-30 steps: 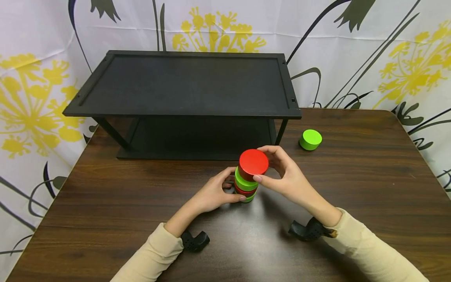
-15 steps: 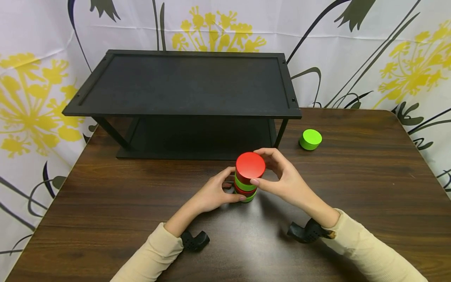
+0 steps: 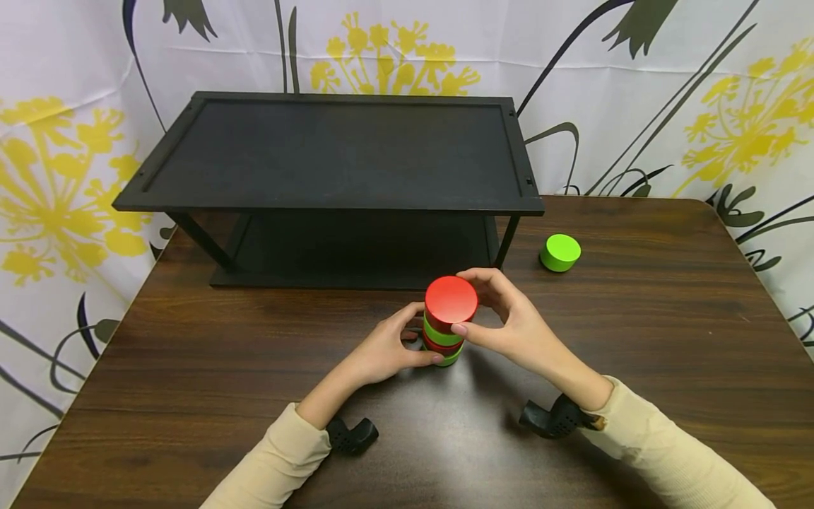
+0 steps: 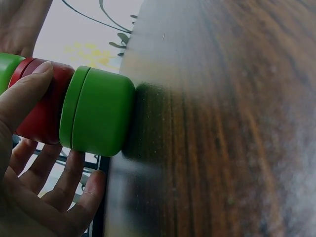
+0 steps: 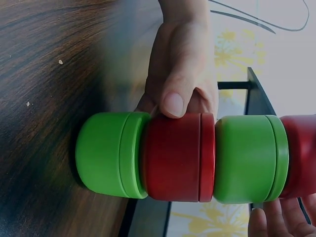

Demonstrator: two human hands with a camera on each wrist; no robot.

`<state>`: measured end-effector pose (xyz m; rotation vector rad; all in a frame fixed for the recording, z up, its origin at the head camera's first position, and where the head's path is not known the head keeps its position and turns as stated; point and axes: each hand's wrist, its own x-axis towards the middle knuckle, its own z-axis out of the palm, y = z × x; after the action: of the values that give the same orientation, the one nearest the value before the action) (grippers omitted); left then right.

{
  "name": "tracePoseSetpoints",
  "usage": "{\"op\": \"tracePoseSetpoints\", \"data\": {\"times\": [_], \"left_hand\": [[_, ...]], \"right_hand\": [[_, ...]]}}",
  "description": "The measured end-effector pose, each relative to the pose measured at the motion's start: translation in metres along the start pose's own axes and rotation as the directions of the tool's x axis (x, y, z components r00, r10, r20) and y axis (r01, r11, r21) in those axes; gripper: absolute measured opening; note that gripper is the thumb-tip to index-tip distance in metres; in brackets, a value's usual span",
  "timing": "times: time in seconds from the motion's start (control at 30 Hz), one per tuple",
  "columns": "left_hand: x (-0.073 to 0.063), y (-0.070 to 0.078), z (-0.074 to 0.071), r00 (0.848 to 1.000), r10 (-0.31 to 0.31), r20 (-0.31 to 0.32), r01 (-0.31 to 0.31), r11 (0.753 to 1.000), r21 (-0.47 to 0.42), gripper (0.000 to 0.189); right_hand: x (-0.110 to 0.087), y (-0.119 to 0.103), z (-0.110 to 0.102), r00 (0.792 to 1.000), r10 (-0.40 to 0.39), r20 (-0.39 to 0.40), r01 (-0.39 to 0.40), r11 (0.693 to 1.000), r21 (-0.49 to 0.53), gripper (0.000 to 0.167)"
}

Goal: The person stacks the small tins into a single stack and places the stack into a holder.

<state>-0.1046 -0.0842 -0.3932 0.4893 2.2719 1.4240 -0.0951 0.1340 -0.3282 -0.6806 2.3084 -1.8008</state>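
Four small lidded jars stand in one column on the table: a bottom green jar (image 5: 106, 155), a lower red jar (image 5: 175, 158), an upper green jar (image 5: 247, 158) and a top red jar (image 3: 451, 300). My left hand (image 3: 384, 348) curls round the lower red jar, its thumb pressed to the side. With thumb and fingers my right hand (image 3: 515, 322) grips the top red jar, which sits right on the upper green one. From the head view the top jar covers much of the column. Some right fingers are hidden behind it.
Another green jar (image 3: 561, 253) stands alone at the back right. A black two-tier shelf (image 3: 337, 155) stands behind the column, its upper board overhanging the base. The brown wooden table (image 3: 668, 318) ends at a patterned cloth (image 3: 572, 85).
My right hand has brought the top red jar slightly left and down onto the column, then stayed nearly still over the last half second. The left hand has kept its hold.
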Motion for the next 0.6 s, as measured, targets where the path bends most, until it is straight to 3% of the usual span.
{"op": "tracePoseSetpoints", "data": {"times": [0.6], "left_hand": [[-0.0006,0.0022,0.0001,1.0,0.001,-0.005,-0.001,1.0,-0.001,0.069]], "right_hand": [[0.0001,0.0019,-0.0029,1.0,0.01,0.028,-0.01,1.0,0.009,0.056]]}}
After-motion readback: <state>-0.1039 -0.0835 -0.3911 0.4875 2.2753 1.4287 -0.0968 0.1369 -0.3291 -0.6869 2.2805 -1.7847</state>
